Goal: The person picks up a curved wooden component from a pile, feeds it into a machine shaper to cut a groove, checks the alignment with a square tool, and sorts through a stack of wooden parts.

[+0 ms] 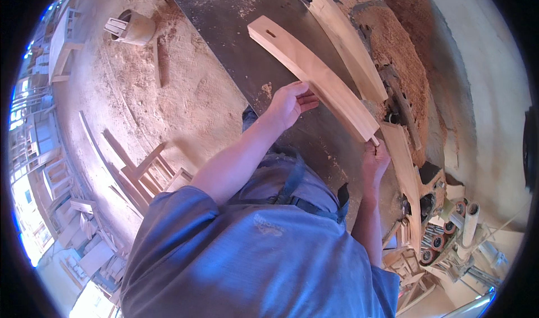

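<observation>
Over the dark table [216, 23], left hand [291, 103] and right hand [376, 160] clasp a wooden piece [328, 85]; sawdust [400, 45] heaps right of the table, a bucket [141, 30] stands left.

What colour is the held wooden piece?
The piece is pale pinkish tan, best seen in the head view.

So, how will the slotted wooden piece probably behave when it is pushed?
The slotted wooden piece looks stiff, being thick wood. Being flat-sided, it seems unlikely to roll. It may slide easily, as the dark tabletop looks smooth.
</observation>
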The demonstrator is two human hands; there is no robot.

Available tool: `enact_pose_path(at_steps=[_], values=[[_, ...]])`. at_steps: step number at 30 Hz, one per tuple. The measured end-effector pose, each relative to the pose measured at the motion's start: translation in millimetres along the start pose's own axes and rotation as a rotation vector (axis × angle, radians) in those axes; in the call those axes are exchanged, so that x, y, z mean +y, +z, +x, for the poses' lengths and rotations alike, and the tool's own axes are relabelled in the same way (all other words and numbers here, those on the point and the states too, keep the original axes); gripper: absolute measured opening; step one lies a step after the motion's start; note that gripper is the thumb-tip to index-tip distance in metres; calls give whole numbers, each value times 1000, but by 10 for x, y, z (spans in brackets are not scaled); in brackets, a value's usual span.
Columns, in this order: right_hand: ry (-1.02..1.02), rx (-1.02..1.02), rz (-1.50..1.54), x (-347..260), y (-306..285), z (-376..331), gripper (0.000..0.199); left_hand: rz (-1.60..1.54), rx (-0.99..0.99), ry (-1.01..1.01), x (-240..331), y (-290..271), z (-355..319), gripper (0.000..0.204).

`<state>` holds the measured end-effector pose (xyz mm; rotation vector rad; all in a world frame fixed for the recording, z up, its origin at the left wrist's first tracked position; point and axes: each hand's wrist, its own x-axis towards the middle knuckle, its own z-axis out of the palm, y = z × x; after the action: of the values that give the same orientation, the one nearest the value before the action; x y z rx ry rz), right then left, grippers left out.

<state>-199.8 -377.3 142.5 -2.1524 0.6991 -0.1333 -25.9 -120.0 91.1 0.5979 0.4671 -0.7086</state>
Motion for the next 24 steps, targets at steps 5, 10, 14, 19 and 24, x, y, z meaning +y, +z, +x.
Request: enact_pose_path(at_steps=[5, 10, 14, 19, 24], values=[[-116, 58, -85, -320, -28, -112, 22, -46, -81, 17, -32, -47, -37, 27], [-190, 77, -104, -311, -42, -164, 19, -82, -114, 12, -33, -46, -49, 28], [-223, 69, -170, -540, -76, -206, 18, -137, -117, 32, -73, -101, -13, 29], [-217, 82, -159, -626, -97, -266, 17, -227, -170, 61, -123, -26, -37, 32], [-422, 94, -158, -1164, -324, -232, 20, -222, -253, 79, -13, 53, -104, 31]])
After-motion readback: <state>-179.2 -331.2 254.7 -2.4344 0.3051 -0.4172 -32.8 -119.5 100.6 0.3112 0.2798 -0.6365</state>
